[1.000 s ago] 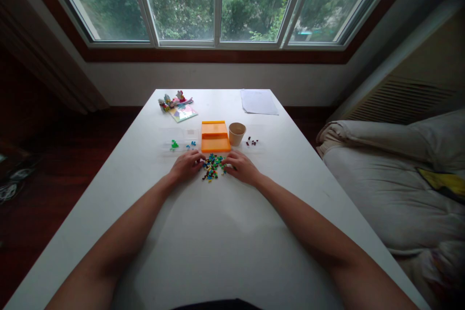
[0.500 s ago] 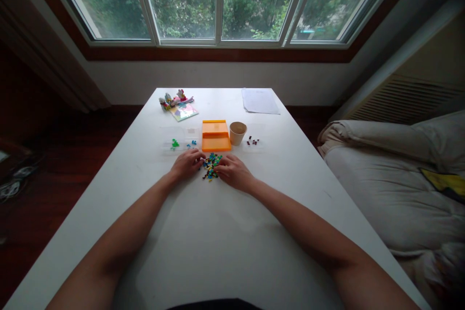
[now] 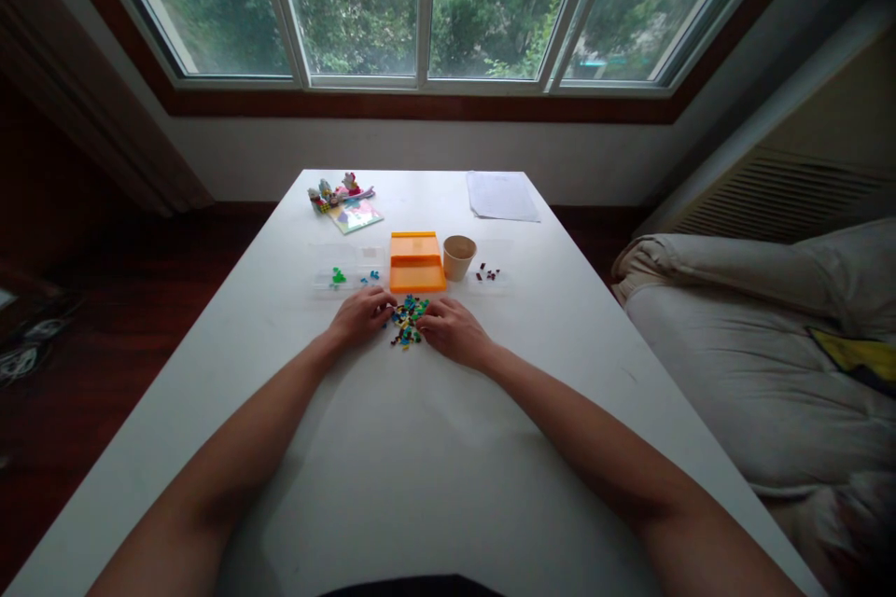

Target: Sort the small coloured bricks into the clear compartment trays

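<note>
A loose pile of small mixed pieces (image 3: pixel 407 321), blue, green, yellow and dark, lies on the white table between my hands. At the pile's left edge is my left hand (image 3: pixel 361 314), its fingers bent together and the tips close to the pieces. My right hand (image 3: pixel 454 330) rests against the right side, thumb and fingers pinched at the pieces. Whatever either hand grips is too small to make out. Just beyond the pile lies an orange tray (image 3: pixel 417 276) with a raised bar across it.
A paper cup (image 3: pixel 459 257) stands right of the tray. Clear trays hold green pieces (image 3: pixel 339 276), blue pieces (image 3: pixel 371 277) and dark pieces (image 3: pixel 488 274). Small figures (image 3: pixel 342 191), a colourful card (image 3: pixel 357 215) and paper sheets (image 3: pixel 502 196) lie at the back.
The fingers of my right hand have shifted very slightly to the right at the pile. My left hand stays at the left edge.
</note>
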A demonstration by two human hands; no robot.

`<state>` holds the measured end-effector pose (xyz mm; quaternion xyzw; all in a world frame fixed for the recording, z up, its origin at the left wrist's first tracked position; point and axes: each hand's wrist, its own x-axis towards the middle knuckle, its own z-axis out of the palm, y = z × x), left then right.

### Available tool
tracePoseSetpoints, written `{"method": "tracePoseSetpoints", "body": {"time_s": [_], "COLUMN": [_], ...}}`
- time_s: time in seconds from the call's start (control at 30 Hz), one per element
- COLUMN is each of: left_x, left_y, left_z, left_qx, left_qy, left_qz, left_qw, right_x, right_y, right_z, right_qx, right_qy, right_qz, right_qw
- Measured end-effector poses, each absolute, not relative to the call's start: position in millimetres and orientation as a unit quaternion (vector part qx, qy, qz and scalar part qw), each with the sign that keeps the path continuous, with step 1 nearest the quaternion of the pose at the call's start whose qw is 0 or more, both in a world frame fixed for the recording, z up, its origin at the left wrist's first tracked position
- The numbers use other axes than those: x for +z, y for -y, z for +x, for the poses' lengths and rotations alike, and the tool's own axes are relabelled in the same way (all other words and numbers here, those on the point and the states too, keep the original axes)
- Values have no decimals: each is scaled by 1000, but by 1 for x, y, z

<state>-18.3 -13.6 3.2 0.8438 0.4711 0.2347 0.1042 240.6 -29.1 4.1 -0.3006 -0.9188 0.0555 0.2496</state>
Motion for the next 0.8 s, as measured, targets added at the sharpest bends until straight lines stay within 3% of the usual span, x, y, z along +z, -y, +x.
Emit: {"method": "tracePoseSetpoints", "body": {"time_s": [0.8], "left_x": [3], "left_y": [14], "left_z": [-18], "left_qx": [237], "left_qy": [-478], "left_qz": [839], "left_qw": [108], "right_x": [7], "right_y": [30], "right_z": [241], "right_qx": [54], "right_qy": [896], "right_qz": [-365], "right_qw": [246]}}
